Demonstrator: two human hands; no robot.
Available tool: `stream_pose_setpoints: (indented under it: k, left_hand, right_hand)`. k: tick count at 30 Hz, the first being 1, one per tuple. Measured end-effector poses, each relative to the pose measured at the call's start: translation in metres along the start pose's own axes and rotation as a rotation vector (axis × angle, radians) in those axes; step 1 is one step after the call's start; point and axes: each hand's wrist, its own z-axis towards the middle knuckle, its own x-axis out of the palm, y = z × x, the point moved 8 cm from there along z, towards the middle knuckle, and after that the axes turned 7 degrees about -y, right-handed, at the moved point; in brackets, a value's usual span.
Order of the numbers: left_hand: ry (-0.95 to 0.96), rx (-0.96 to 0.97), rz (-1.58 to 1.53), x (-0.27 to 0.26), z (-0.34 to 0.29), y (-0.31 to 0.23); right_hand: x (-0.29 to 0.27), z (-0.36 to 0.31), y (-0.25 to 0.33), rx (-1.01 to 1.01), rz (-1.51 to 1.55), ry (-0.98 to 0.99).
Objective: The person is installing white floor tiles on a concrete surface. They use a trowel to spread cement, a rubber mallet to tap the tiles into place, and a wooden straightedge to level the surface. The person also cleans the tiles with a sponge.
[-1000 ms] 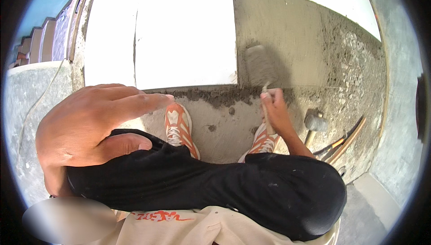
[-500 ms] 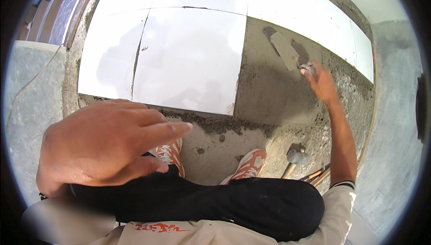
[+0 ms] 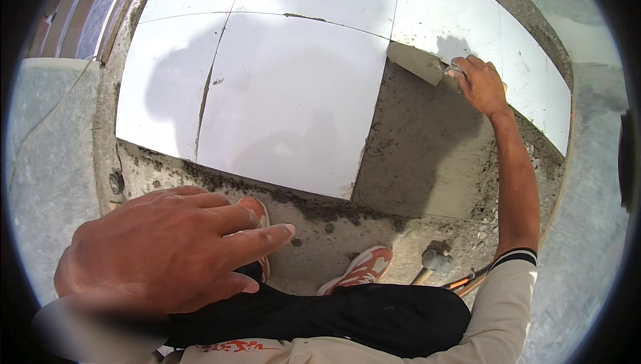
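Trowel (image 3: 415, 62) gripped in closed right hand (image 3: 482, 86), blade stretching leftward from the fingers — laid flat on the grey mortar bed (image 3: 420, 157), at its far corner against the white tiles (image 3: 294, 97). Left hand (image 3: 167, 250) near the camera, short of that bed, fingers spread and loosely extended — holding nothing, above an orange shoe (image 3: 257, 220).

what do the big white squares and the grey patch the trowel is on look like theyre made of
White tiles: likely glazed ceramic or porcelain, smooth with a slight sheen, thin joints between them. Grey bed: apparently wet cement mortar, matte, grainy, crumbly at its edges. Trowel in the right hand: blade mortar-coated, probably metal.
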Motion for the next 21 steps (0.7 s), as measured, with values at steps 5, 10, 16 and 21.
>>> stream_pose_setpoints:
  k: [5, 10, 16, 21]
  left_hand:
    - [0.012, -0.001, -0.021, -0.002, 0.006, 0.0]
    - [0.009, 0.016, -0.009, -0.003, 0.012, -0.003]
    - [0.019, 0.004, -0.018, -0.003, 0.019, -0.006]
    - [0.02, 0.004, 0.003, -0.002, 0.021, -0.009]
  right_hand:
    - [-0.001, 0.0, 0.0, 0.058, 0.029, -0.005]
    - [-0.001, -0.005, 0.004, 0.087, 0.013, -0.028]
    - [0.002, -0.006, -0.004, 0.093, -0.001, 0.073]
    - [0.009, -0.057, -0.079, 0.124, -0.1, 0.017]
